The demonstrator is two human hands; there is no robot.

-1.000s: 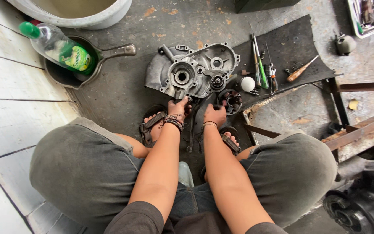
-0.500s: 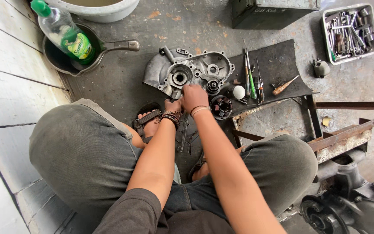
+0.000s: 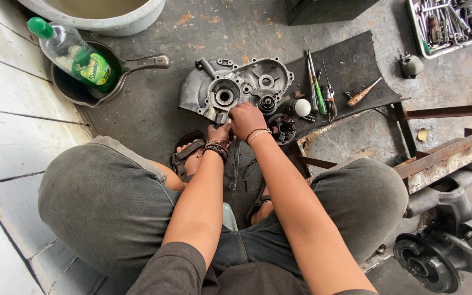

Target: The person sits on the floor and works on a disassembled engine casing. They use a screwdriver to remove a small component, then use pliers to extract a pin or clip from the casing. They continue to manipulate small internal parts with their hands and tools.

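Note:
A grey metal engine case (image 3: 247,84) lies on the concrete floor in front of me, open side up, with round bearing seats. My right hand (image 3: 245,118) is closed at the case's near edge, gripping something I cannot make out. My left hand (image 3: 218,133) sits just beside it to the left, fingers curled at the same spot, wrist wearing dark bracelets. What each hand holds is hidden. A round dark part (image 3: 282,127) lies right of my right hand.
Screwdrivers (image 3: 318,90) and a wooden-handled tool (image 3: 363,93) lie on a dark mat (image 3: 350,65). A pan (image 3: 91,82) holds a green-capped bottle (image 3: 72,52). A tray of tools (image 3: 449,22) sits far right. Rusty metal bars (image 3: 438,153) and an engine assembly (image 3: 443,246) lie at right. A pale basin (image 3: 99,13) stands at top.
My right hand has moved left onto the case's near edge, meeting the left hand. The view has shifted, with the case now a little higher in the frame.

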